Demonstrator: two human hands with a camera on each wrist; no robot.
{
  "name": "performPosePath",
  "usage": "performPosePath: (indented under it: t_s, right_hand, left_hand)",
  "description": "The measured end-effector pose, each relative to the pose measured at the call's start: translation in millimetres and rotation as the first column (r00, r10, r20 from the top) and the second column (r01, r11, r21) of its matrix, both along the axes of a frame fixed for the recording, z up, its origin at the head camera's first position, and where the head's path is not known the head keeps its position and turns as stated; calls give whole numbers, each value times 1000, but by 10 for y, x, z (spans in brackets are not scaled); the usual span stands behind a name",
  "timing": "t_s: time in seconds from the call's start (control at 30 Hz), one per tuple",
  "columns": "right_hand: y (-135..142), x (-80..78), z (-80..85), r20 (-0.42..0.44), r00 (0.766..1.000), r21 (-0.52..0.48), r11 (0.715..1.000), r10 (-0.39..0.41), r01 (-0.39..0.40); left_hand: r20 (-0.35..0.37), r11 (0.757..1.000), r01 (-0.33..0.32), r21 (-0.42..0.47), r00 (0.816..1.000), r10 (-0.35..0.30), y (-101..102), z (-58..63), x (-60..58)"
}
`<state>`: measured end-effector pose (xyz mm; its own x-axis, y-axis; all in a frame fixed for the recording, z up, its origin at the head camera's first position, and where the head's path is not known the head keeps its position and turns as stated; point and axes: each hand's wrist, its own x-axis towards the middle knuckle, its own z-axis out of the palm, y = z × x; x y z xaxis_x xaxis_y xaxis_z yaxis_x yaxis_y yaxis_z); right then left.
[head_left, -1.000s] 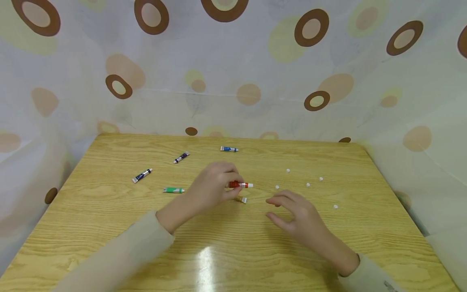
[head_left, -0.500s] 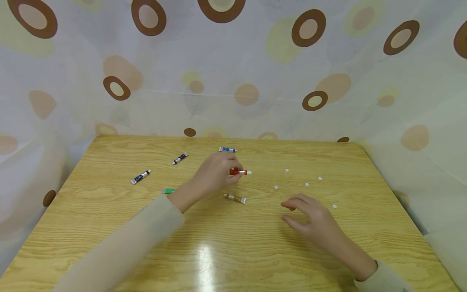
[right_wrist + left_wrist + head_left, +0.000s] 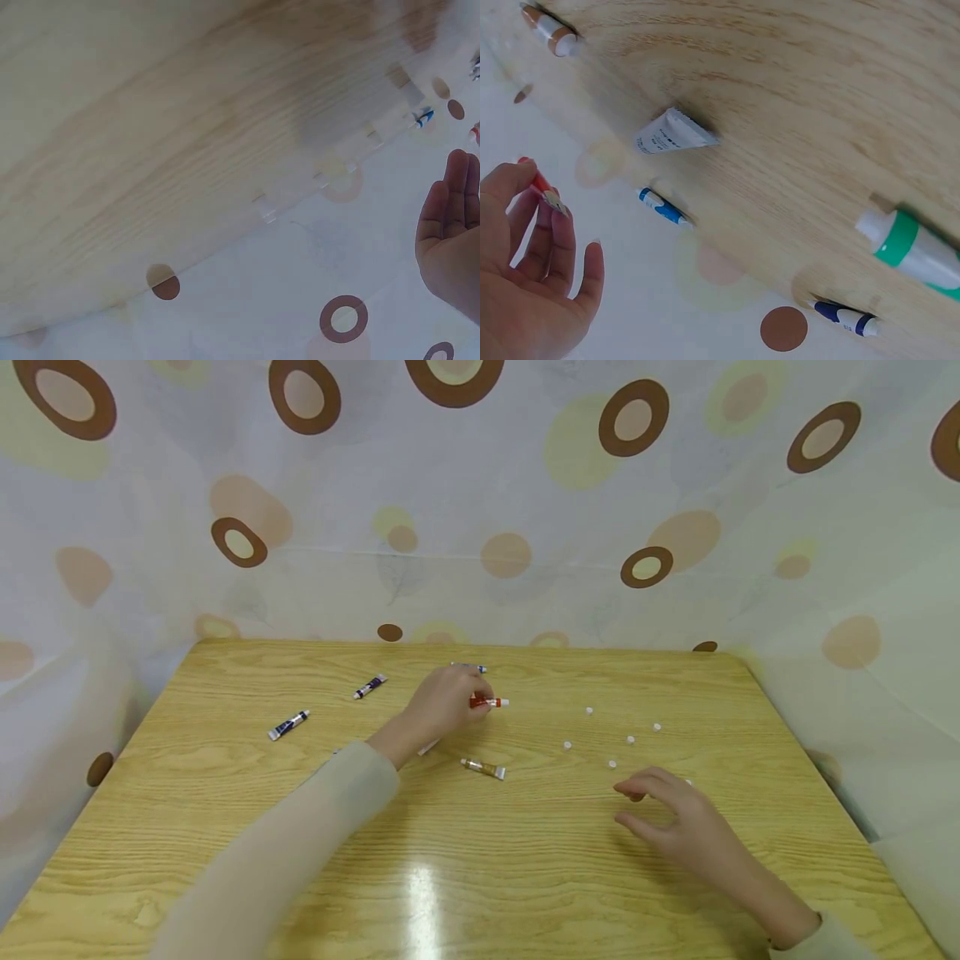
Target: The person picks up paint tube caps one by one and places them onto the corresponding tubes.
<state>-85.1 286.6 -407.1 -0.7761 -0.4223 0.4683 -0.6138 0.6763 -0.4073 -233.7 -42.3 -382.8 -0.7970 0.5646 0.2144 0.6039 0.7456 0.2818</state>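
My left hand pinches a small red paint tube between thumb and fingers, its white end pointing right. Behind that hand lies a blue paint tube, partly covered. A gold-brown tube rests nearer to me. Under the left wrist a pale tube end shows, seen in the left wrist view as a whitish tube. My right hand is over the table at the right, holding nothing, thumb and fingers apart and loosely bent. Just beyond its fingertips lies a small white cap.
Several more white caps are scattered right of centre. A dark blue tube and a purple tube lie at the left. The sleeve hides the green tube in the head view. A patterned curtain stands behind the wooden table.
My left hand has moved away from me with the red tube, uncovering the gold-brown tube. The right hand has drawn back to the right, and a white cap now shows near its fingertips.
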Motion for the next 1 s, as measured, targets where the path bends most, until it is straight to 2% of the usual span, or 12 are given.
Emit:
performPosePath:
  t_s: [0.37,0.63,0.8,1.0]
  right_hand:
    - [247,34,-73,116,993,52,998,-29,23]
    - [352,69,-115,293,954,88,995,-65,41]
    - [389,69,-142,358,931,99,995,-68,34]
    - [401,64,-168,393,919,73,997,-47,20]
  left_hand:
    - [104,997,-52,-52,993,57,39,-174,-170]
    - [140,996,-58,-68,988,67,106,-236,-223]
    - [155,996,-59,-72,986,69,122,-243,-219]
    - [175,993,-67,-99,981,84,117,-289,-224]
